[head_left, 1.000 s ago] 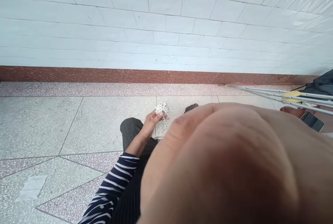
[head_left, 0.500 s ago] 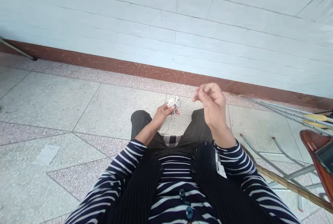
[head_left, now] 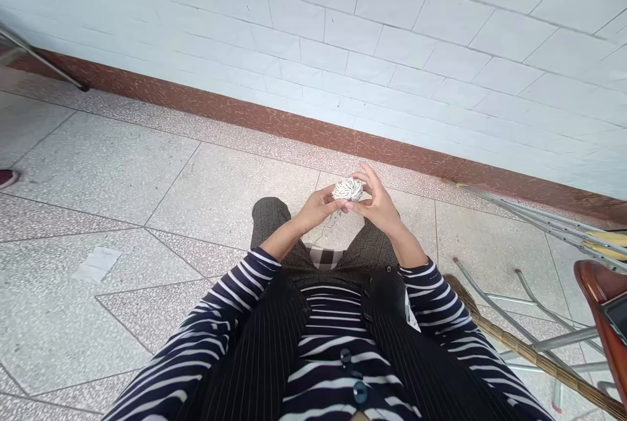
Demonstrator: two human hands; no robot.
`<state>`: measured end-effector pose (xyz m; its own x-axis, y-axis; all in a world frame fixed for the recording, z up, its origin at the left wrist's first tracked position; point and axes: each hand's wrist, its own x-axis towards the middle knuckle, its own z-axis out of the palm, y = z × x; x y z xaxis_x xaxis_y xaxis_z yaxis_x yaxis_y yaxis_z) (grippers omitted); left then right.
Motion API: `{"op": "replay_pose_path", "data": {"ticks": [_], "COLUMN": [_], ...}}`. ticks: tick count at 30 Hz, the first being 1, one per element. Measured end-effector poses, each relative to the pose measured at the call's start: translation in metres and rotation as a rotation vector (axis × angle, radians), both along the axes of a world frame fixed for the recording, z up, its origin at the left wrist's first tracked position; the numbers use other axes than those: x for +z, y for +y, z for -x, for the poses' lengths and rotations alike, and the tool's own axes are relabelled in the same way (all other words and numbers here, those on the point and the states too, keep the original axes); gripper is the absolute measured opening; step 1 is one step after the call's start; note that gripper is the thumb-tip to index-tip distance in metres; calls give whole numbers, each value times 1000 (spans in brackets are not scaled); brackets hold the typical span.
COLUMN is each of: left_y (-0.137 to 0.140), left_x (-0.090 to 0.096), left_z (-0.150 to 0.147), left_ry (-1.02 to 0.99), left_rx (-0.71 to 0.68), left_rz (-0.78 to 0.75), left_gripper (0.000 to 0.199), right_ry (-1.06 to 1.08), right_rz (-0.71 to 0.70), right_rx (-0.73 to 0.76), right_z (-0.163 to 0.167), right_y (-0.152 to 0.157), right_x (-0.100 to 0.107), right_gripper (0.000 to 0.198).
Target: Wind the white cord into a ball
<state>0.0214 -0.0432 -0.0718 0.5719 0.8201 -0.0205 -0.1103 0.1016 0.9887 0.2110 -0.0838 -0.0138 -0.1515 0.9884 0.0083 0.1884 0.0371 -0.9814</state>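
Between my two hands, above my lap, is a round bundle of white string [head_left: 348, 190], gathered at its lower side, with thin loose strands hanging below it. My left hand [head_left: 316, 209] grips it from the left, thumb in front and fingers partly hidden behind. From the right, my right hand [head_left: 379, 207] pinches the lower right of the bundle with its thumb, while one finger sticks up past it. Both thumb tips meet near the gathered spot.
A tiled wall [head_left: 372, 42] with a red-brown baseboard stands close ahead. At the right are metal crutches [head_left: 533, 209], a broom [head_left: 533, 356], and a red-brown chair [head_left: 592, 284] with a dark device on it. A paper [head_left: 99, 263] lies on the left floor; a shoe [head_left: 7, 178] shows at the edge.
My right hand, raised apart from the bundle before, has come down and left to take hold of it. My left hand and the bundle have shifted slightly right in the view.
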Motion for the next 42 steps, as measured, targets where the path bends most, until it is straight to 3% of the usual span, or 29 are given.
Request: {"op": "replay_pose_path", "data": {"ticks": [5, 10, 14, 18, 25, 29, 35, 42], "left_y": [2, 0, 0, 5, 7, 15, 48, 47], "left_x": [7, 15, 12, -6, -34, -34, -48, -85], "left_z": [4, 4, 6, 11, 13, 22, 47, 59], "left_ry": [-8, -2, -68, -32, 136, 309, 718, 972], "left_rx": [-107, -167, -171, -110, -148, -66, 103, -16], "left_rz": [47, 86, 183, 281, 180, -45, -251, -89], "left_gripper": [52, 45, 55, 63, 36, 32, 33, 26], "right_ry": [-49, -77, 167, 417, 515, 583, 564, 495], "right_rz": [-19, -5, 113, 216, 243, 218, 134, -116], "right_rx": [59, -9, -204, -363, -386, -455, -396, -363], "right_z": [-9, -6, -3, -11, -20, -28, -34, -40], "right_y": [1, -4, 0, 8, 11, 12, 2, 5], "right_x": [2, -12, -24, -21, -10, -9, 13, 57], "right_gripper": [85, 52, 53, 53, 29, 26, 25, 22]}}
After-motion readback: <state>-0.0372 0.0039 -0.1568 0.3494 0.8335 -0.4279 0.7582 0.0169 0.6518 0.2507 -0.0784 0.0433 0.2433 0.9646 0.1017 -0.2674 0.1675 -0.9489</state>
